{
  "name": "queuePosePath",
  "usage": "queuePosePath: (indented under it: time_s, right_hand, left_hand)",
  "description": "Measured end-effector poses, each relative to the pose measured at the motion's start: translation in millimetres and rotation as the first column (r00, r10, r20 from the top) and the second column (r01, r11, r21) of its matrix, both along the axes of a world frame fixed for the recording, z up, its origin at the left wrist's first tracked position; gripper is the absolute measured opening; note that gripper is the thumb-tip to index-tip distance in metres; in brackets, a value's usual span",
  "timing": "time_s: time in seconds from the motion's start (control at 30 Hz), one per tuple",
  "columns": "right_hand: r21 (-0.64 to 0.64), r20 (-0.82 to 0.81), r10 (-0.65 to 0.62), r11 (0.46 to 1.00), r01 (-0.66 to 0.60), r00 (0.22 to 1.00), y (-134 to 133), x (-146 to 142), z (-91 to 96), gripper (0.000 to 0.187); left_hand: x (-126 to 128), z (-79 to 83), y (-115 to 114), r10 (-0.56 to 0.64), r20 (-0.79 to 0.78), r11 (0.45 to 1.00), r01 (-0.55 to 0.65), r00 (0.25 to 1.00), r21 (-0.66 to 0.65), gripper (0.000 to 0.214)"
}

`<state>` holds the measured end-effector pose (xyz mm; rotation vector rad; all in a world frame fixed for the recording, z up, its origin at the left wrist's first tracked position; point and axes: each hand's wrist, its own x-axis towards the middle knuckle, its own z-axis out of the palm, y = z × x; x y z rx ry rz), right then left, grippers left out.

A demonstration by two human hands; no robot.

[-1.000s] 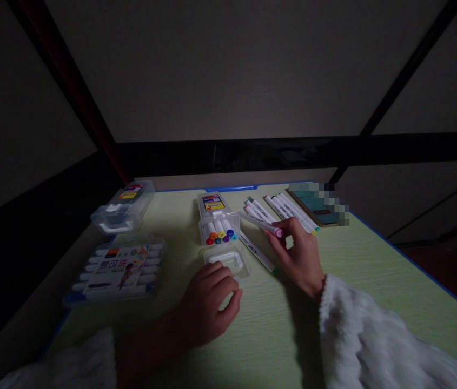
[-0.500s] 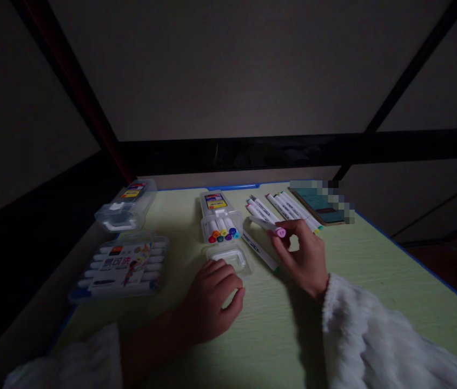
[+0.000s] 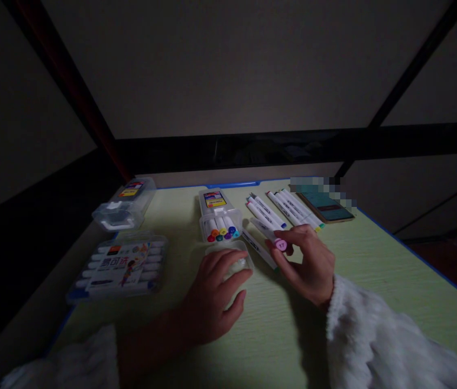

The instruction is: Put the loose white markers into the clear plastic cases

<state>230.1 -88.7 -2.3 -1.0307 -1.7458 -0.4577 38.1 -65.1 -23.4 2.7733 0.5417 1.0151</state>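
Note:
Between the thumb and fingers of my right hand point(image 3: 309, 262) is a white marker point(image 3: 271, 235) with a pink end marked 17, tilted above the table. Below it, another white marker point(image 3: 258, 247) lies on the tabletop. My left hand point(image 3: 220, 292) hovers at a clear plastic lid point(image 3: 248, 258), fingers apart and curved, partly covering it; whether it touches the lid I cannot tell. Just beyond stands a clear marker case point(image 3: 217, 202) with several colour-ended markers point(image 3: 223, 227) inside, their ends facing me.
At left are a clear case point(image 3: 125, 208) and a flat marker box point(image 3: 120, 265) with a printed label. White markers lie in two groups, one point(image 3: 264, 210) nearer the case and one point(image 3: 295, 208) further right. A phone-like teal slab point(image 3: 328, 202) lies at the back right.
My left hand's fingers have spread and reached forward over the lid. My right hand, with the pink-ended marker, has shifted slightly right and toward me.

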Motion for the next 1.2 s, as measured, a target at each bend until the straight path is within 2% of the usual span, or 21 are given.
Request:
queuePosePath:
  time_s: [0.17,0.37,0.6,0.83,1.2]
  right_hand:
    - [0.020,0.055,0.097,0.995,-0.098,0.994,-1.6,-1.4,2.2,0.014]
    - [0.016,0.122,0.177,0.984,-0.180,0.977,-1.0,-4.2,2.9,0.012]
    - [0.003,0.145,0.208,0.978,-0.211,0.967,-2.8,-5.4,4.5,0.012]
    - [-0.009,0.191,0.263,0.964,-0.267,0.946,-1.7,-8.8,-2.2,0.009]
    - [-0.005,0.173,0.331,0.942,-0.335,0.928,-1.1,-13.4,-4.6,0.010]
  left_hand:
    - [-0.2,-0.5,-1.2,0.060,-0.146,0.997,-0.052,0.988,0.053,0.046]
    - [-0.6,-0.6,-2.9,0.073,-0.250,0.997,-0.064,0.965,0.044,0.044]
    - [0.4,-0.7,-2.2,0.078,-0.275,0.996,-0.061,0.958,0.071,0.045]
    - [0.5,-1.4,-2.1,0.063,-0.296,0.997,-0.049,0.953,0.055,0.033]
    - [1.2,-2.3,-2.7,0.081,-0.290,0.996,-0.066,0.954,0.059,0.029]
